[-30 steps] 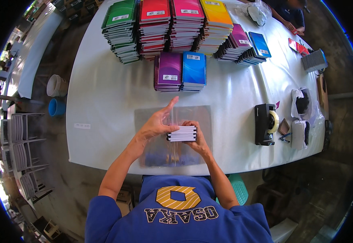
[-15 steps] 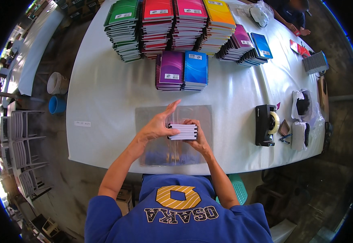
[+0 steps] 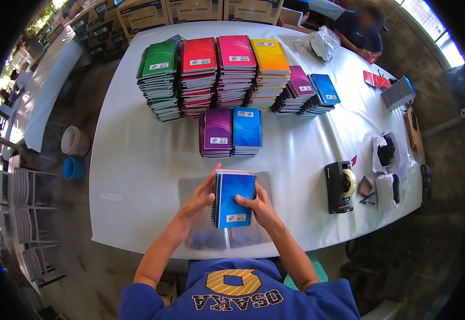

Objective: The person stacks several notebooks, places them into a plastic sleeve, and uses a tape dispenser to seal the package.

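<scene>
Held bundle: small stack of spiral notebooks (image 3: 234, 198), blue on top, count unclear, above the clear plastic sheet (image 3: 227, 234) near the table's (image 3: 136, 160) front edge.
Left hand (image 3: 199, 198): closed on the stack's left side.
Right hand (image 3: 260, 205): closed on its right side.
Tall stacks at the far edge: four, green, red, pink, yellow.
Low stacks mid-table: two, purple and blue.

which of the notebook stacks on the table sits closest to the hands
The short blue spiral notebook stack, just beyond the hands. It stands beside the purple stack; the green, red, pink and yellow stacks lie farther back.
</scene>
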A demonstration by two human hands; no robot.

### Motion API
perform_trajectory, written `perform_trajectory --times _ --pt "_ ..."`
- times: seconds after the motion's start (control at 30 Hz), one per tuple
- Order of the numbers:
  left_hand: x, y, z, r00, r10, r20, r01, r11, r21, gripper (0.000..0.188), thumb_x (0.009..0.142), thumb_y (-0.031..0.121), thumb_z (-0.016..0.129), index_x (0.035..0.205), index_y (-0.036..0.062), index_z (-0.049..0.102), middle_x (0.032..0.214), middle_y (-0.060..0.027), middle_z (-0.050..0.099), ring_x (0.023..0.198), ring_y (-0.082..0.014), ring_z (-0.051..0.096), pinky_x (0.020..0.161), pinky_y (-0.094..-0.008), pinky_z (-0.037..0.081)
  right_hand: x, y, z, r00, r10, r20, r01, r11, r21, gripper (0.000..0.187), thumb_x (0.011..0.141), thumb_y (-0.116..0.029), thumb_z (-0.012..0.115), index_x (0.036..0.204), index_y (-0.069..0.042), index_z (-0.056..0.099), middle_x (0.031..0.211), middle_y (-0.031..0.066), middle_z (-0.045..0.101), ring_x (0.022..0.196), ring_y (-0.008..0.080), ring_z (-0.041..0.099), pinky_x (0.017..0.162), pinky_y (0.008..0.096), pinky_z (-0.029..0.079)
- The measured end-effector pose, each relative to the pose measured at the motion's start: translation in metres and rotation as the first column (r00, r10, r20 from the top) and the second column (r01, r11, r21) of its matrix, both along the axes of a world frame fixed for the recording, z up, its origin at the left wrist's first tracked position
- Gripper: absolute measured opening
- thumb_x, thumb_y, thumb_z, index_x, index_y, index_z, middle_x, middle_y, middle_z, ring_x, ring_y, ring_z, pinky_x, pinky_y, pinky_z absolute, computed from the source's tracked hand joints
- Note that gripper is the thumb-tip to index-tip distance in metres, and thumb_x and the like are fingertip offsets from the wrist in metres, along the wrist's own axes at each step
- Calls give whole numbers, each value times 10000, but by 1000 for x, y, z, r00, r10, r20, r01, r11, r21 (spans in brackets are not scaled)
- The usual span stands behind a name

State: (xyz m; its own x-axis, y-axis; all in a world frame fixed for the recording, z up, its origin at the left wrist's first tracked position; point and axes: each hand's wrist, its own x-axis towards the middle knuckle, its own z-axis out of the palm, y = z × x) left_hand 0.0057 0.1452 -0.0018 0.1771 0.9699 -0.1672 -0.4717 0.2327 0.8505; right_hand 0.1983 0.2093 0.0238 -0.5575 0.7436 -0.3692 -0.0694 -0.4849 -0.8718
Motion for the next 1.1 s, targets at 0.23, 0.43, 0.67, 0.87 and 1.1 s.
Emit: perform_trajectory --times 0.23,0.43,0.67,0.87,1.1 --pt "11 16 -3 942 209 264 -141 957 -254 804 777 442 742 1347 -11 403 1206 -136 575 1056 -214 619 909 -358 527 -21 27 15 845 -161 509 -143 850 507 791 698 -311 855 1293 28 461 1014 146 559 1023 282 567 835 392 513" --pt "13 27 -18 931 252 264 -185 950 -253 762 763 374 748 1335 -15 427 1200 -143 586 1039 -216 630 906 -355 531 -23 32 14 798 -341 496 11 832 554 459 711 -221 840 994 47 598 880 144 611 811 222 604 712 336 520" --pt "16 39 -10 933 213 291 -135 954 -266 726 735 307 741 1330 3 455 1204 -149 599 1069 -246 627 928 -392 529 3 55 8 857 -334 392 159 895 417 270 833 -149 730 974 60 633 827 100 671 768 142 634 724 266 516" --pt "20 45 -5 916 251 314 -163 946 -281 697 746 287 736 1310 -19 462 1189 -149 596 1055 -237 624 924 -379 528 27 75 -11 873 -439 212 327 850 413 299 884 -162 683 1045 80 613 869 101 663 778 130 600 701 252 480" --pt "1 39 -24 904 303 303 -216 933 -288 654 763 280 726 1297 -8 484 1157 -131 610 1050 -219 622 919 -371 520 93 139 -95 628 -559 542 277 811 515 357 837 -182 722 1077 55 608 901 147 654 801 227 621 730 325 493"
